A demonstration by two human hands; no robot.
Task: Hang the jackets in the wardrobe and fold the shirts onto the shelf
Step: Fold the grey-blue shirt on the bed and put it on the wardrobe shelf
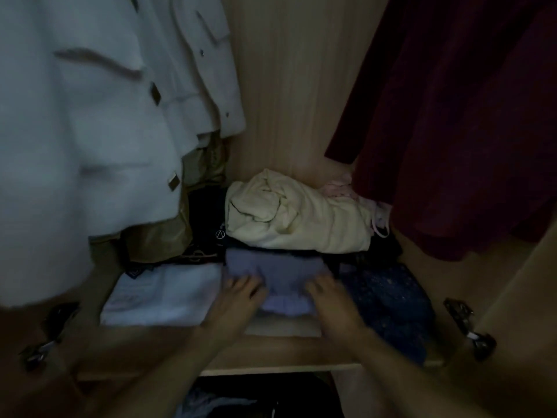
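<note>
metal door hinge [470, 327], second hinge [48, 333]

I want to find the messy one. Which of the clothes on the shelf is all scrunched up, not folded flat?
The pale yellow garment at the back. It sits in a crumpled bundle, while the white and lilac pieces lie folded flat.

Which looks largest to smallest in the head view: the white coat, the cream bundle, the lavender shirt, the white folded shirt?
1. white coat, though it hangs nearest the camera, which inflates it.
2. cream bundle.
3. white folded shirt and lavender shirt look alike; hands cover part of the lavender one, so unranked.
</note>
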